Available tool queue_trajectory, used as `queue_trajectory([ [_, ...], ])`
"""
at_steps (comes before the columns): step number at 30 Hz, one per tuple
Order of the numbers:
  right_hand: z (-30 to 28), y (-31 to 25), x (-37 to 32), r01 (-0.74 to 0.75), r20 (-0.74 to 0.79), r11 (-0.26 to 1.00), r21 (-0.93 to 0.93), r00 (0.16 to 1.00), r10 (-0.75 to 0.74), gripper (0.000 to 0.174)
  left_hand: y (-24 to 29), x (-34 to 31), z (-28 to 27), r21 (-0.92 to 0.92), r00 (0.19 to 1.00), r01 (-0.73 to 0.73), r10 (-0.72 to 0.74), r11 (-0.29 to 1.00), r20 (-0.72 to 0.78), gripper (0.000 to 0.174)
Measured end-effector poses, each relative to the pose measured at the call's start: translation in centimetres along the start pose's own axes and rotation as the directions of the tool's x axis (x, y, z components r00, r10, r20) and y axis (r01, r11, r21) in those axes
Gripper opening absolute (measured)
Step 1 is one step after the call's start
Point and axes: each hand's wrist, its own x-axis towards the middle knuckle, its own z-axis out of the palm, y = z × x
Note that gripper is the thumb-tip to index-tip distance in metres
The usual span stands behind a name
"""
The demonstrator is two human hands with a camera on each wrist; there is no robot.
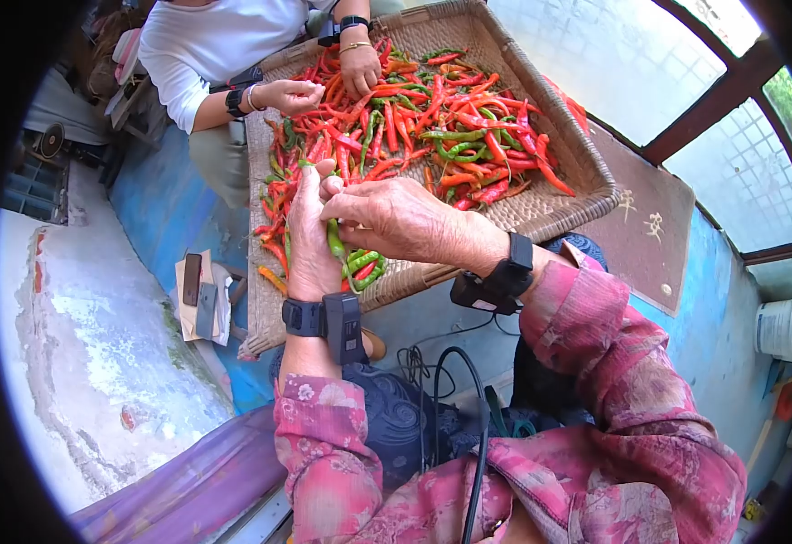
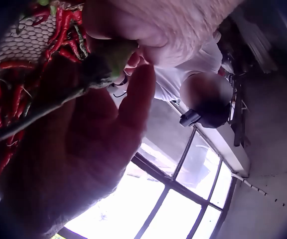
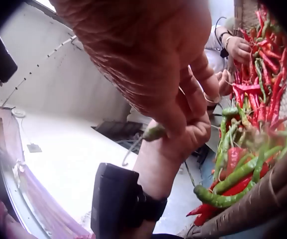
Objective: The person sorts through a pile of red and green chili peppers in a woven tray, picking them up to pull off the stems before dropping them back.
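My left hand (image 1: 310, 231) is raised at the near left corner of the wicker tray (image 1: 586, 195), its fingers curled round a green pepper. The thumb and fingers of my right hand (image 1: 405, 218) pinch that green pepper (image 1: 335, 243) beside the left palm. Its stem points down toward the left wrist. In the left wrist view the stem end (image 2: 108, 64) lies between both hands, with the thin stem (image 2: 34, 117) running to the left. The right wrist view shows the pepper's end (image 3: 155, 133) under my right hand (image 3: 143, 55); its tip is hidden.
Red, orange and green peppers (image 1: 396, 127) lie heaped in the tray. Across it, another person's hands (image 1: 358, 68) work among them. Two phones (image 1: 193, 272) rest on a small stand at the left. A black cable (image 1: 482, 408) hangs near my lap. A white bucket (image 1: 779, 328) stands at the right.
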Motion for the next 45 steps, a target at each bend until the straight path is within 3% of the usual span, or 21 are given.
queue_trajectory([
  [4, 0.9, -0.1, 0.2, 0.114, -0.112, 0.991, -0.063, 0.986, -0.120, 0.017, 0.8, -1.3, 0.6, 0.147, 1.000, -0.009, 0.012, 0.989, -0.023, 0.035],
  [5, 0.7, -0.3, 0.0, 0.160, -0.114, 0.984, -0.083, 0.979, -0.169, 0.017, 0.6, -1.1, 0.8, 0.113, 0.998, 0.009, -0.002, 0.994, -0.068, 0.033],
  [10, 0.9, -0.4, 0.4, 0.192, -0.097, 0.974, -0.119, 0.974, -0.204, 0.021, -0.2, 1.2, -1.7, 0.083, 0.987, 0.083, -0.094, 0.993, 0.131, 0.036],
  [12, 0.7, -0.6, 0.9, 0.032, -0.338, 0.999, 0.014, 0.941, -0.025, 0.022, 0.0, 0.1, -1.2, 0.273, 0.962, -0.203, 0.139, 0.940, 0.234, 0.040],
  [14, -1.0, -0.3, 0.9, -0.243, -0.224, 0.935, 0.260, 0.926, 0.303, 0.017, 0.6, 0.3, -0.5, 0.234, 0.968, -0.224, 0.187, 0.946, 0.169, 0.046],
  [16, -1.2, 1.0, 0.6, -0.296, -0.125, 0.900, 0.321, 0.929, 0.349, 0.015, 1.2, -0.4, 0.1, 0.242, 0.970, -0.234, 0.207, 0.942, 0.131, 0.041],
  [19, -1.3, 0.8, 0.3, -0.296, -0.106, 0.928, 0.225, 0.940, 0.325, 0.019, 1.3, -0.8, 0.2, 0.413, 0.954, -0.282, 0.207, 0.866, 0.218, 0.034],
  [24, -2.2, 1.0, 0.0, -0.355, -0.027, 0.935, -0.003, 0.935, 0.355, 0.031, 1.3, -0.4, -0.4, 0.441, 0.955, -0.296, 0.261, 0.848, 0.139, 0.029],
  [28, -2.4, 2.1, -0.2, -0.272, -0.033, 0.962, 0.018, 0.961, 0.273, 0.021, 1.2, 0.3, -1.1, 0.442, 0.965, -0.261, 0.239, 0.858, 0.106, 0.030],
  [30, -3.7, 3.0, -0.5, -0.361, -0.009, 0.916, -0.177, 0.931, 0.365, 0.014, 1.5, 0.0, -0.7, 0.531, 0.968, -0.252, 0.201, 0.809, 0.153, 0.032],
  [32, -6.1, 2.9, -0.2, -0.492, -0.089, 0.756, -0.432, 0.857, 0.507, 0.012, 1.6, -0.4, -1.4, 0.638, 0.976, -0.216, 0.163, 0.739, 0.141, 0.032],
  [34, -7.3, 4.9, -1.1, -0.529, -0.264, 0.661, -0.532, 0.845, 0.464, 0.011, 1.9, -1.0, -2.3, 0.917, 0.953, -0.302, 0.051, 0.262, 0.299, 0.035],
  [35, -8.1, 5.7, -1.7, -0.532, -0.302, 0.601, -0.597, 0.843, 0.446, 0.010, 1.9, -1.7, -2.3, 0.940, 0.955, -0.285, -0.028, 0.186, 0.295, 0.037],
  [36, -9.2, 5.4, -1.6, -0.566, -0.269, 0.486, -0.666, 0.790, 0.551, 0.011, 2.0, -2.5, -2.4, 0.940, 0.954, -0.287, -0.034, 0.185, 0.298, 0.037],
  [38, -9.5, 5.7, -2.8, -0.511, -0.387, 0.434, -0.742, 0.855, 0.346, 0.014, 1.7, -3.6, -2.4, 0.856, 0.868, -0.496, -0.104, -0.145, 0.485, 0.034],
  [39, -9.5, 5.8, -3.0, -0.521, -0.388, 0.454, -0.723, 0.850, 0.358, 0.014, 1.2, -3.7, -2.9, 0.819, 0.849, -0.527, -0.165, -0.225, 0.501, 0.036],
  [41, -8.9, 5.9, -2.7, -0.504, -0.355, 0.510, -0.697, 0.860, 0.366, 0.015, 0.3, -4.0, -3.2, 0.796, 0.837, -0.547, -0.177, -0.258, 0.518, 0.037],
  [42, -8.4, 5.5, -2.6, -0.491, -0.333, 0.593, -0.637, 0.870, 0.363, 0.015, -0.1, -4.0, -3.2, 0.784, 0.844, -0.535, -0.175, -0.314, 0.506, 0.038],
  [45, -6.7, 5.5, -2.3, -0.400, -0.190, 0.748, -0.530, 0.915, 0.355, 0.012, 0.2, -3.6, -4.2, 0.811, 0.860, -0.511, -0.181, -0.285, 0.478, 0.035],
])
